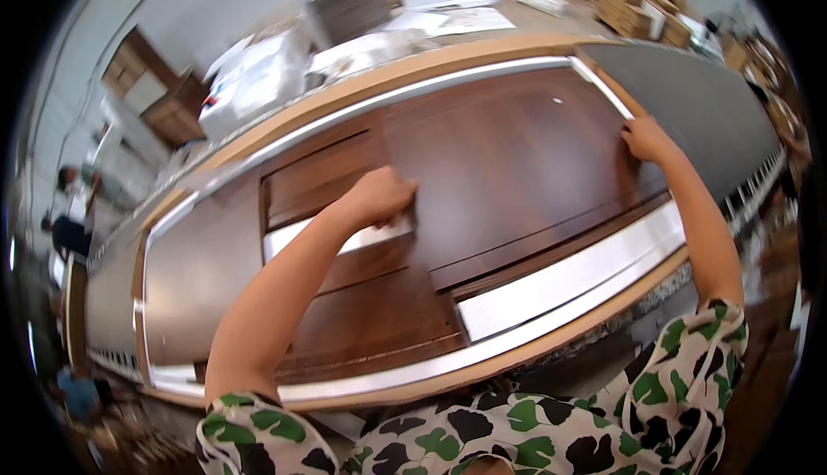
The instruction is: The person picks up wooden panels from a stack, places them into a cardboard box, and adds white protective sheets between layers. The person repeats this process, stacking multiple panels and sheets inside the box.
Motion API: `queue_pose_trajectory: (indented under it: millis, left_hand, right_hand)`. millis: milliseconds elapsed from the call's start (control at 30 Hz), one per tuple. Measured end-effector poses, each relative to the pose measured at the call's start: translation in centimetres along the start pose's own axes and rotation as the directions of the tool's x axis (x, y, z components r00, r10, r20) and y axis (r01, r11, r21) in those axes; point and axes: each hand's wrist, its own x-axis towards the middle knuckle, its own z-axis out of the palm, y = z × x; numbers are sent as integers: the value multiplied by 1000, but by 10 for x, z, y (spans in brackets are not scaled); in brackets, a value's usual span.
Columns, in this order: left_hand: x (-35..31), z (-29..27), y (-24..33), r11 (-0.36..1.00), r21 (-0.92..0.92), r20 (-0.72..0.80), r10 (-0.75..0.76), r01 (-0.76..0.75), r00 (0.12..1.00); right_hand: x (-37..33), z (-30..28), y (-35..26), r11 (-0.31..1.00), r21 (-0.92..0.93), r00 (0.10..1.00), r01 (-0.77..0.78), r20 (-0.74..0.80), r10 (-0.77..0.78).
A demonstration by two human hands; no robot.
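Note:
A glossy dark brown wooden panel (508,156) lies over other brown boards in a long, shallow cardboard carton (431,60). My left hand (385,197) is closed at the panel's left edge, its fingertips partly hidden. At the far right end, my right hand (648,141) curls its fingers over the panel's edge, beside the white foam strip (603,87) lining the carton. Left of my left hand are more brown boards (362,311) and a gap showing white material. A flat white foam piece (573,281) lies along the near side.
The carton rests on a grey conveyor surface (689,87) with rollers (758,182) along its near edge. Beyond stand wrapped white packages (258,79), a grey cabinet-like block (349,10) and stacked cardboard (624,10). Other people (73,217) are at the far left.

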Motion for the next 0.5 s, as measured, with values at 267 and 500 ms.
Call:
queue_pose_trajectory:
  millis: [267, 500]
  left_hand:
    - [31, 46, -28, 941, 285, -284, 264, -181, 922]
    - [-95, 11, -7, 930, 284, -367, 331, -235, 869]
  right_hand:
    - [16, -22, -76, 870, 271, 909, 411, -188, -371]
    - [-70, -91, -224, 524, 285, 592, 802, -277, -756]
